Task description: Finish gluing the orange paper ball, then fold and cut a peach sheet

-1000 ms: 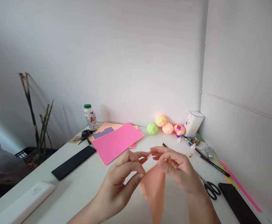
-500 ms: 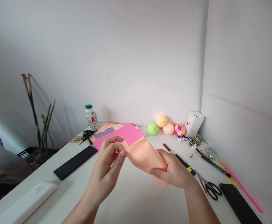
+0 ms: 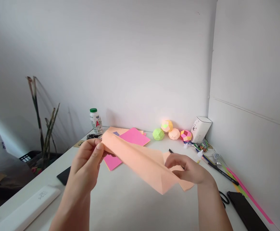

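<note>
A creased sheet of peach paper (image 3: 140, 160) hangs in the air between my two hands, bowed and partly folded over. Its left end is pinched between the thumb and fingers of my left hand (image 3: 88, 162). At the right end, my right hand (image 3: 190, 168) has its thumb and curled fingers on the sheet. Another peach paper piece (image 3: 186, 184) shows below and behind the right hand. Beneath the raised sheet, pink paper (image 3: 136, 137) lies on the table over other coloured sheets, partly covered from view.
Several faceted paper balls, one of them green (image 3: 158, 134), sit by the back wall near a white box (image 3: 201, 129). A bottle (image 3: 96, 122) stands back left. Scissors (image 3: 224, 199), partly hidden, and a black phone (image 3: 247, 210) lie right. A long white object (image 3: 31, 208) lies front left.
My left hand has moved left and my right hand slightly right. The peach paper has opened out wider between them and now covers part of the pink sheet.
</note>
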Tool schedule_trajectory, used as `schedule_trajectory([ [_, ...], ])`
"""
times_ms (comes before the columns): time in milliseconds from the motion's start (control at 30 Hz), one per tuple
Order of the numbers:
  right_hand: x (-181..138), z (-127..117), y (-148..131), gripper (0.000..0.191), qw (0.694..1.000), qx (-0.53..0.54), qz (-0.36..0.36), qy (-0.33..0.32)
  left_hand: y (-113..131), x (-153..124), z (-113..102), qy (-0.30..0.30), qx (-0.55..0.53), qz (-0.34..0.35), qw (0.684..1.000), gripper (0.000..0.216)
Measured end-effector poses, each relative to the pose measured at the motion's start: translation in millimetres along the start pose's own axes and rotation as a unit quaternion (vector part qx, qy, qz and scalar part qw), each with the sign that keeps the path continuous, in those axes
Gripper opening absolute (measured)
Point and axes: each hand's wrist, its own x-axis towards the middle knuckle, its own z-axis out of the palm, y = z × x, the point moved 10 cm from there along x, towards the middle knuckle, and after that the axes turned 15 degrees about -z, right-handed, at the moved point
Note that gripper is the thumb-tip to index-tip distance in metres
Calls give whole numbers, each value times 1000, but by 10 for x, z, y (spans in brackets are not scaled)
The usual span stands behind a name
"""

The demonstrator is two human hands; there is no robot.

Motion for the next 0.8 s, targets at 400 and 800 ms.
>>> schedule_trajectory([
  [400, 182, 42, -217, 28, 962, 204, -89, 161, -91, 30, 221, -29, -90, -24, 995, 27],
  [800, -39, -304, 145, 34, 959, 128, 44, 249, -70, 38, 189, -22, -86, 48, 995, 30],
])
